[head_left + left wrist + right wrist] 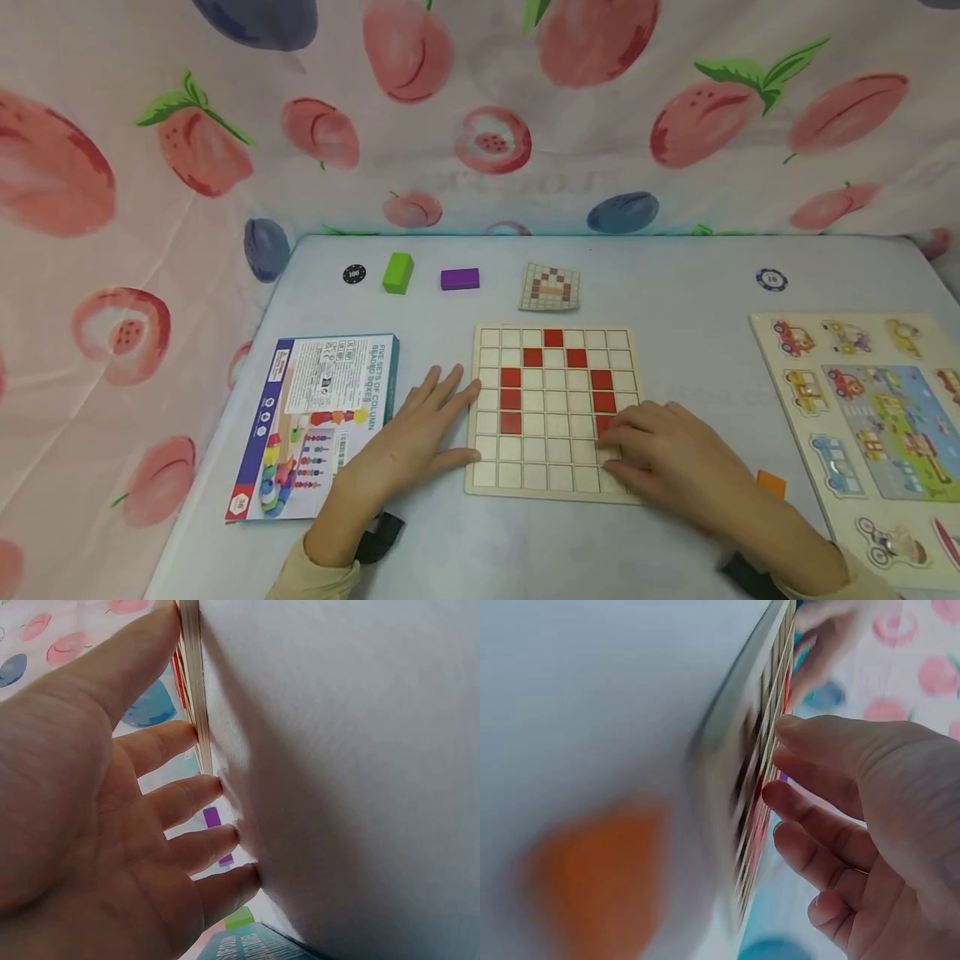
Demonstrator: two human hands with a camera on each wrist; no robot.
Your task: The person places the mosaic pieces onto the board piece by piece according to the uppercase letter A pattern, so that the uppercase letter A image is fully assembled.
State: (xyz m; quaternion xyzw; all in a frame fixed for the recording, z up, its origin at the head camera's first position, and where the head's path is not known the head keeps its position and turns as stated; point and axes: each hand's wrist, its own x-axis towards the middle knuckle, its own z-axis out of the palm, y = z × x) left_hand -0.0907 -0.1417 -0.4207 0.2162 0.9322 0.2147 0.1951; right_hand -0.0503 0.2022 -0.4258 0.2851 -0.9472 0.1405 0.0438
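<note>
- Board (557,414), a wooden grid, lies flat on the table (675,275) in front of the person; red tiles (511,399) sit in its cells.
- Pattern card (551,287) lies just beyond the board's far edge and shows a pixel figure in red and orange-tan.
- Done so far, by my reading: one red at the board's top centre, two below it, then a column down each side. That looks like the upper outline of the card's figure.
- Left to do, as I judge it: the lower rows and the whole interior are bare, so well under half is filled.
- Left hand (420,437) rests flat against the board's left edge, fingers straight and spread, thumb along the near corner. It holds nothing and seems to steady the board.
- Right hand (660,454) lies over the board's right side, fingers bent down onto the cells by the lowest red tile there. Whether it pinches a tile I cannot tell; the wrist view is blurred.
- Orange piece (771,483) lies on the table just right of the board, beside the right wrist.
- Box (318,421) lies left of the board; vehicle puzzle (870,425) lies well to its right.
- Green block (397,272) and purple block (460,279) sit beyond the board, left of the card.
</note>
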